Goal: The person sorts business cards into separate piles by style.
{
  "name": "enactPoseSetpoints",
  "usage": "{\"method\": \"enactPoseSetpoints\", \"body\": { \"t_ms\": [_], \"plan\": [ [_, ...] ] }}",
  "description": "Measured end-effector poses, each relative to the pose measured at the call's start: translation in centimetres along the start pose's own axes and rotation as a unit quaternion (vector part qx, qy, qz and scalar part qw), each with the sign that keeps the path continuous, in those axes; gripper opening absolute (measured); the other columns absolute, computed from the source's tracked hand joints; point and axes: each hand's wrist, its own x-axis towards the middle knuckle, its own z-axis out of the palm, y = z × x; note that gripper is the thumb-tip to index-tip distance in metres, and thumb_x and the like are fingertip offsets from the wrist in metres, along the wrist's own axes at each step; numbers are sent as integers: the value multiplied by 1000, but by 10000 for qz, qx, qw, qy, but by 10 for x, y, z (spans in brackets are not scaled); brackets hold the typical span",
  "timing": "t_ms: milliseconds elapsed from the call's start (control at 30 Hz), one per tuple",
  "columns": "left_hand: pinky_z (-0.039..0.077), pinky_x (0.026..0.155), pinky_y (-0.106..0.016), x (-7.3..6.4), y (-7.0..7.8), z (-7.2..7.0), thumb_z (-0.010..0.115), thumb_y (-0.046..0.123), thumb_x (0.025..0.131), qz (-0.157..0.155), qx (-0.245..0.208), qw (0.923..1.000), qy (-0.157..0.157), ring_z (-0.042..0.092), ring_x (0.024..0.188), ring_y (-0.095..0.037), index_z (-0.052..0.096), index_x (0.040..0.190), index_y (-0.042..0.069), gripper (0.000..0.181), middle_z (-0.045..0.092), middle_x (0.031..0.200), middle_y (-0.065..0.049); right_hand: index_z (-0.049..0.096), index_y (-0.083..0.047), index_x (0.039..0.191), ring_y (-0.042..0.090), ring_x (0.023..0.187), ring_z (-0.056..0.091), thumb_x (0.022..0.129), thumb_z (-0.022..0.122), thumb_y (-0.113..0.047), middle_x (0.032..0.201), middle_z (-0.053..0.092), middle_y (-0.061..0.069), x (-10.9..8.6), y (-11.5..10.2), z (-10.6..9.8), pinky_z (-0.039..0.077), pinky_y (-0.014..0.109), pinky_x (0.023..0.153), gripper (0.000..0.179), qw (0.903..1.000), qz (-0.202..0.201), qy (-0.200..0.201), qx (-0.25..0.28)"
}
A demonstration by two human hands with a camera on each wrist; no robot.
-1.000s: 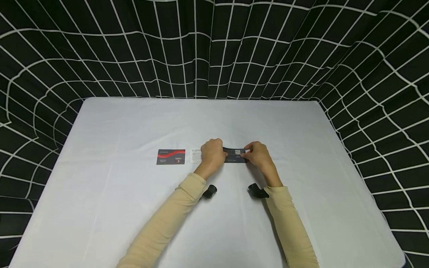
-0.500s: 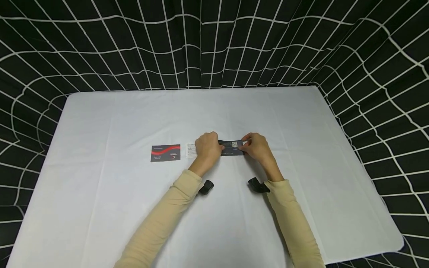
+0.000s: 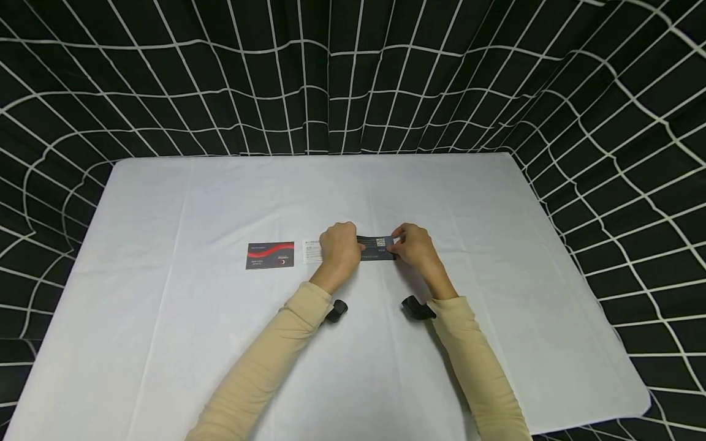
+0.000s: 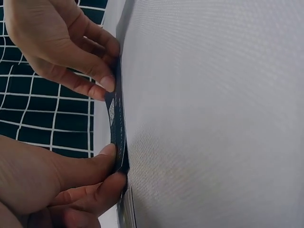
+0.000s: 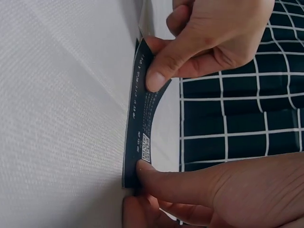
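Observation:
A dark card [image 3: 371, 251] with white print and a QR code lies between my two hands, low over the white tabletop. My left hand [image 3: 338, 246] pinches its left end with thumb on top and fingers beneath. At the opposite end, my right hand [image 3: 415, 246] pinches the card between thumb and fingers. In the right wrist view the card [image 5: 135, 109] bows, its far edge curving between the two grips. A white printed card [image 3: 311, 252] sits just left of my left hand, which partly hides it.
Further left on the white table [image 3: 209, 343] lies a dark grey card [image 3: 270, 255] with a red wavy stripe. Black devices are worn at both wrists, such as the right one [image 3: 417, 308]. Black netted cloth with white lines [image 3: 265, 79] surrounds the table's back and sides.
The head view has shifted slightly, so the whole table sits differently in it. Both hands keep their hold on the dark card, and the other cards stay in place.

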Motion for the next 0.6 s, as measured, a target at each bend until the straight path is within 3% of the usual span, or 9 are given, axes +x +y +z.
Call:
{"method": "enactPoseSetpoints", "body": {
  "t_ms": [233, 433, 600],
  "plan": [
    [56, 60, -39, 2, -2, 2, 83, 31, 76, -23, 211, 9997, 136, 71, 69, -29, 74, 92, -2, 38, 72, 78, -17, 59, 7, 119, 20, 67, 59, 87, 73, -7, 88, 66, 18, 3, 0, 5, 47, 27, 58, 38, 9994, -76, 185, -273],
    [55, 62, -40, 1, -4, 7, 84, 31, 74, -88, 246, 9994, 218, 71, 73, -30, 72, 91, 0, 37, 72, 80, -16, 67, 5, 103, 15, 60, 52, 87, 72, -7, 75, 62, 10, 2, 2, 8, 42, 24, 54, 20, 9992, -177, 223, -282],
    [56, 62, -40, 0, -7, 11, 81, 23, 78, 274, 28, 9994, 210, 72, 73, -30, 74, 87, -1, 27, 72, 79, -17, 72, 3, 92, 14, 58, 51, 89, 70, -7, 71, 64, 8, 0, 2, 9, 40, 22, 51, 10, 9990, -246, 167, -326]
  ]
}}
